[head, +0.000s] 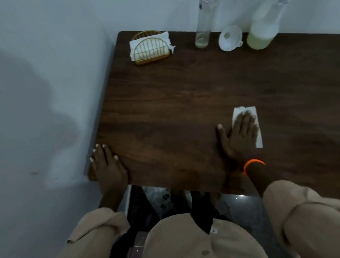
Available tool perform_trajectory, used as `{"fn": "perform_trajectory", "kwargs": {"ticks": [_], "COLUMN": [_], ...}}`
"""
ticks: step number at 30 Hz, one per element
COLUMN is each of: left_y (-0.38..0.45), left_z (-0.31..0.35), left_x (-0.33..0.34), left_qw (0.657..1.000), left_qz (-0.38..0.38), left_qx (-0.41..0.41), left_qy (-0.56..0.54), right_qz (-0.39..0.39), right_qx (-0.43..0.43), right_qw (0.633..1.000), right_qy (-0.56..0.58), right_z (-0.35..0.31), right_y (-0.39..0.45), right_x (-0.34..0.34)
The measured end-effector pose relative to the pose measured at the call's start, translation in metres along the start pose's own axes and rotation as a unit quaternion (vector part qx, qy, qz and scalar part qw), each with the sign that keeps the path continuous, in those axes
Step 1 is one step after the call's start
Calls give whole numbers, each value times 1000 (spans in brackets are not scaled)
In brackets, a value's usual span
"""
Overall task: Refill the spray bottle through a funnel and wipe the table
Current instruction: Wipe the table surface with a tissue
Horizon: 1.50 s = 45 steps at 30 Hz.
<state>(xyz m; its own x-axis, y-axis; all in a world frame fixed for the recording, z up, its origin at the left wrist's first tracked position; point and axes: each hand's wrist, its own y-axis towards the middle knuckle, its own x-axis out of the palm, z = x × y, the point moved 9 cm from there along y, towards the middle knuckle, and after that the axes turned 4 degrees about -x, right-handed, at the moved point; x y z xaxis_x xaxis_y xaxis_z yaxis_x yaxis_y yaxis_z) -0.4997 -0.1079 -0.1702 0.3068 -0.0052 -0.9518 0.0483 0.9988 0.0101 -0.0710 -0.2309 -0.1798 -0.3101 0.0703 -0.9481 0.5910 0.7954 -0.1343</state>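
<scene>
Presently: right hand point(241, 135), fingers flat, presses folded tissue point(247, 128) on table point(173, 107); left hand point(107, 165) flat, empty. Spray bottle point(267, 22) apparently refilled; wiping unfinished.

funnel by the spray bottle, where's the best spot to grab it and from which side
Probably by its wide rim, pinched from above. The white funnel seems to rest on the table with its mouth tilted toward the camera, so the rim is the most exposed part. Come from the front: the tall purple-capped bottle and spray bottle stand close on either side.
</scene>
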Motion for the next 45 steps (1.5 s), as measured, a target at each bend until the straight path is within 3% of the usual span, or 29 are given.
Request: {"fn": "perform_trajectory", "kwargs": {"ticks": [4, 8, 11, 14, 18, 21, 25, 28, 35, 40, 45], "left_y": [-1, -2, -3, -5, -10, -36, -120, -160, -196, -213, -214], "left_z": [-4, -5, -4, -2, 4, 53, 154, 199, 274, 315, 321], "left_x": [-3, -9, -9, -7, -5, -8, 5, 22, 52, 61, 75], "left_qw": [998, 997, 998, 999, 998, 982, 889, 835, 787, 780, 780], "left_qz": [-16, -4, 6, 2, -10, -17, -89, -92, -110, -115, -139], "left_qx": [-8, 4, 7, 19, 54, 188, 445, 540, 605, 612, 606], "left_qy": [-58, -75, -57, -38, -17, -30, -60, -49, -48, -68, -64], "right_qz": [-25, -59, -90, -114, -110, -110, -109, -116, -118, -103, -18], "right_qx": [-115, -246, -341, -374, -364, -351, -350, -353, -379, -413, -354], "right_qw": [993, 967, 936, 920, 925, 930, 930, 927, 915, 902, 935], "right_qy": [-3, 15, 15, -15, -7, -10, -33, -49, -72, -78, -21], "right_z": [-99, -187, -221, -221, -191, -151, -85, -36, 48, 87, 110], "right_y": [-16, -86, -150, -185, -184, -181, -181, -178, -172, -171, -173], "right_x": [27, 59, 75, 81, 69, 58, 37, 16, -16, -33, -57]}}
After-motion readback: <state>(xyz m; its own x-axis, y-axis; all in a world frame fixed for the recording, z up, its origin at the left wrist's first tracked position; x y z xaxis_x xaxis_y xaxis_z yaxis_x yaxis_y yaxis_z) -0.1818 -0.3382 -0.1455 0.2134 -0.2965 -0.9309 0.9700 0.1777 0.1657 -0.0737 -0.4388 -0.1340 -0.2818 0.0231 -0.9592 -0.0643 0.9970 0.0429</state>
